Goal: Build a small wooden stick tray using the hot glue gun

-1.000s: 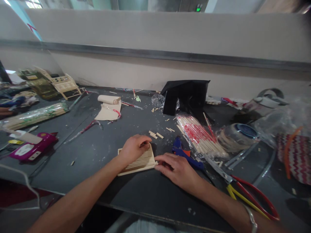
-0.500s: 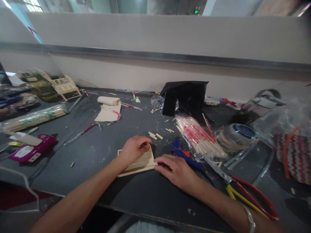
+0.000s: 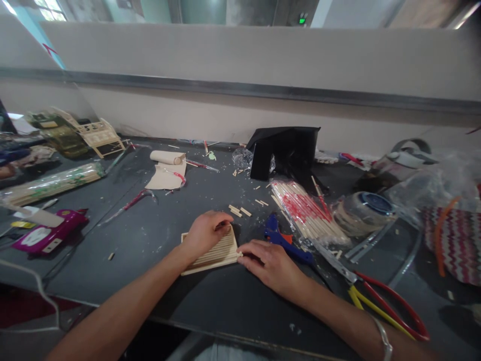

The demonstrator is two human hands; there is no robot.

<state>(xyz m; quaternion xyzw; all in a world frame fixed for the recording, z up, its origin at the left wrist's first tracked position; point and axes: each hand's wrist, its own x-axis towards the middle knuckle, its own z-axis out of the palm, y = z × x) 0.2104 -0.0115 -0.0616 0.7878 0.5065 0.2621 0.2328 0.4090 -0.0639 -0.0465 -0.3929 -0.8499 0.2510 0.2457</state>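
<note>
Across the dark grey worktable (image 3: 150, 235), clutter spreads from the far wall to the near edge: a folded black card stand (image 3: 285, 150) at the far middle, a wrapped bundle of red-printed chopsticks (image 3: 306, 213) to its near right, a long green-labelled packet of sticks (image 3: 52, 183) at far left, and red-and-yellow-handled cutters (image 3: 383, 306) at near right. A blue glue gun (image 3: 285, 238) lies just right of the hands. At the near middle sits a small slatted panel of pale wooden sticks (image 3: 216, 253), flat on the table, its strips running side by side in a neat, nearly square mat. The left hand (image 3: 205, 233) lies over the panel's far left part, fingers curled down and pressing on it, seemingly to pin it in place. The right hand (image 3: 270, 263) rests on the table with fingers loosely bent, fingertips touching the panel's right edge, as if squaring the strips; it grasps nothing that can be seen. Short offcuts (image 3: 238, 210) lie scattered just beyond.
</note>
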